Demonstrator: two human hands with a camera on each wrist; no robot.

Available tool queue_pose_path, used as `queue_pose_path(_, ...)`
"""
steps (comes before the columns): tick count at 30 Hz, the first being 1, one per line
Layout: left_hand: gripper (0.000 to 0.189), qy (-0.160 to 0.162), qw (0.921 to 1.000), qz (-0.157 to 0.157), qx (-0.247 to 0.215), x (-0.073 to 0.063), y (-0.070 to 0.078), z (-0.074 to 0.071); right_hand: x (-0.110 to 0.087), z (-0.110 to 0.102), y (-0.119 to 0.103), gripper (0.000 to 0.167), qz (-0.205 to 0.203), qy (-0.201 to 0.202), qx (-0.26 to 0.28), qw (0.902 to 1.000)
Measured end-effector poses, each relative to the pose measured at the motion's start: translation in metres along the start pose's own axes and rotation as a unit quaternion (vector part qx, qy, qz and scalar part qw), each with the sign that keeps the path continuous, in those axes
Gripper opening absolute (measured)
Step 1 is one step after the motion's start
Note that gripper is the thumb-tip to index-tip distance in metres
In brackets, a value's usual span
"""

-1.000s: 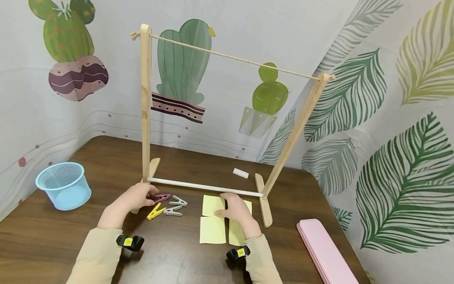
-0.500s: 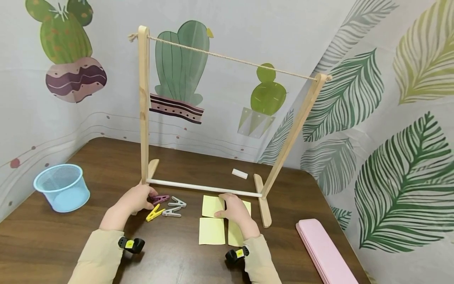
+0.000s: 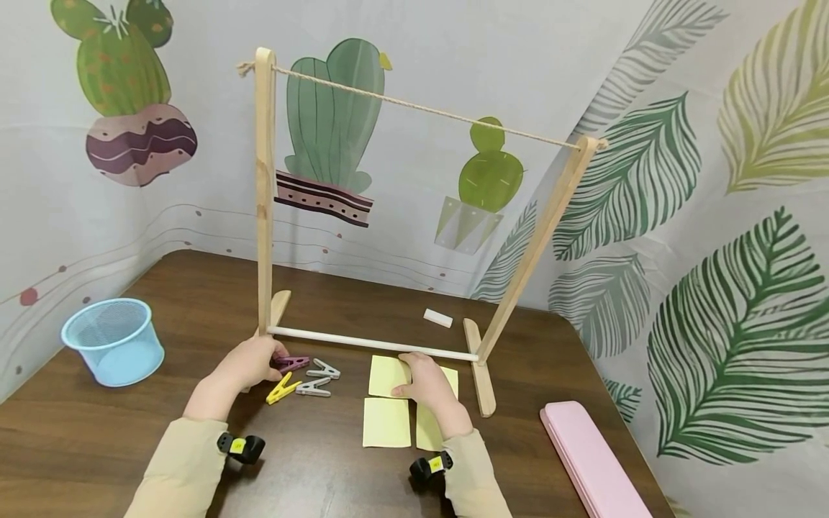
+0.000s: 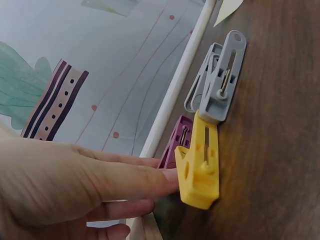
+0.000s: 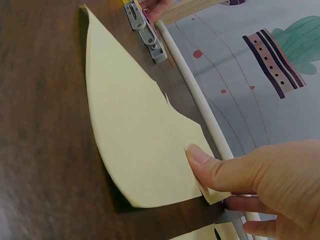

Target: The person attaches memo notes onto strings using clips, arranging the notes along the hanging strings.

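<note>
Left hand (image 3: pixel 251 361): thumb and finger pinch the purple clothespin (image 3: pixel 296 363), on the bench (image 3: pixel 311 467).
Right hand (image 3: pixel 427 383): thumb on the upper-left sticky note (image 3: pixel 385 374) — can't tell whether it's pinched.
Change: practically none this past second — nothing lifted.

A light-blue mesh basket (image 3: pixel 129 363) is sitting over on the left of the brown table (image 3: pixel 330 460), and a pink case (image 3: pixel 596 460) is lying near the right edge. Little white block's (image 3: pixel 438 317) chilling toward the back, cactus-and-leaf backdrop (image 3: pixel 408 173) hanging behind.
</note>
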State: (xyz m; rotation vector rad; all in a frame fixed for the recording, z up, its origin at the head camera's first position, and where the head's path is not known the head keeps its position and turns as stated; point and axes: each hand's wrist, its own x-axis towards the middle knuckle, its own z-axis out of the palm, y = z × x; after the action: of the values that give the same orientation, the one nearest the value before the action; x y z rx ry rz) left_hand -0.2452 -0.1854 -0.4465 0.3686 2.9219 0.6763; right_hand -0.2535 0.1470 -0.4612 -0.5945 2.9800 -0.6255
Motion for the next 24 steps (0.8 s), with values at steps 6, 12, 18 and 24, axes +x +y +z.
queue_pose_path(6, 0.022, 0.012, 0.9997, 0.022, 0.0, -0.0016, -0.0011, -0.0011, 0.0007, 0.0005, 0.0009, 0.069, -0.014, 0.005, 0.006, 0.9999)
queue_pose_path(12, 0.021, 0.022, 0.999, 0.038, -0.01, -0.0033, -0.0017, -0.004, 0.0021, 0.0027, 0.0022, 0.071, -0.022, 0.008, 0.012, 0.9996)
queue_pose_path(18, 0.024, 0.027, 0.9981, 0.051, -0.024, -0.0015, -0.0029, -0.0036, 0.003, 0.0041, 0.0038, 0.069, -0.023, 0.02, 0.029, 0.9991)
queue_pose_path(24, 0.025, 0.035, 0.9963, 0.069, -0.036, -0.0013, -0.0037, -0.0039, 0.003, 0.005, 0.0041, 0.072, -0.011, 0.023, 0.06, 0.9979)
